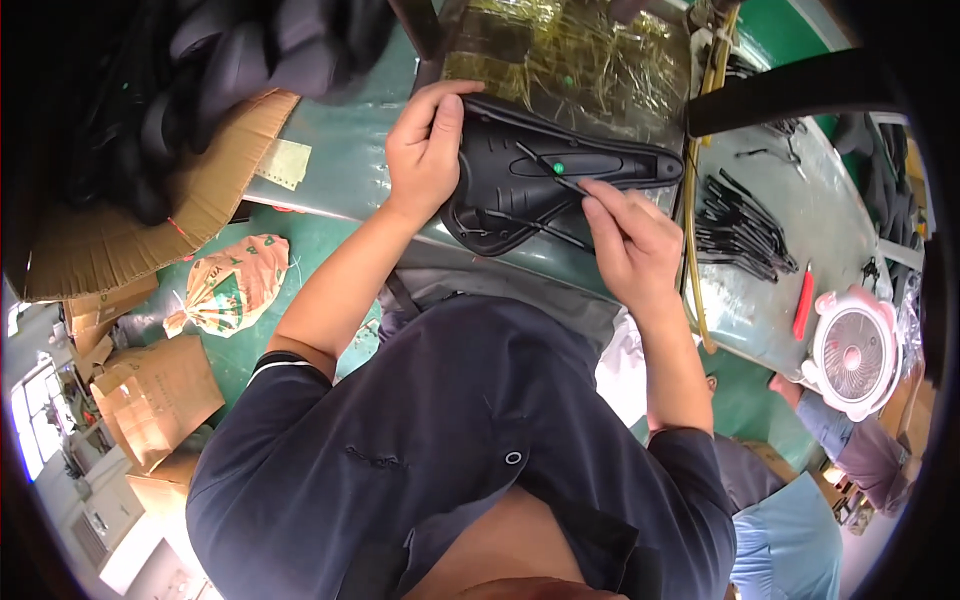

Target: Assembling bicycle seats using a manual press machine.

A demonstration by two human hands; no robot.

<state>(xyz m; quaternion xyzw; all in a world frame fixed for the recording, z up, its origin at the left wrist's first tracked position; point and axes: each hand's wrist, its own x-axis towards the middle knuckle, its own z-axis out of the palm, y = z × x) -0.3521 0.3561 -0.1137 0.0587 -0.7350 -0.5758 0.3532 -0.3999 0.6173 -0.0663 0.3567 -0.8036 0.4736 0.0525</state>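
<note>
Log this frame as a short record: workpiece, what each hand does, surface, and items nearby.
Workpiece: black tapered bicycle saddle, wide end toward the left
Left hand: grips the saddle's wide end
Right hand: pinches a slender black rod slanting over the saddle
Surface: glossy grey-green table
Right side: pile of bent black rods, slim red tool, round pink-and-white fan
Left side: brown corrugated cardboard sheet

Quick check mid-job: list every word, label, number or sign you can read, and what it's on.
Tied bag on the floor: coloured lettering, which I won't copy out.
Brown carton, left side: print too faint to read.
Pale paper slip on the table: any marks too small to read.
Black saddle: no lettering I can make out.
</note>
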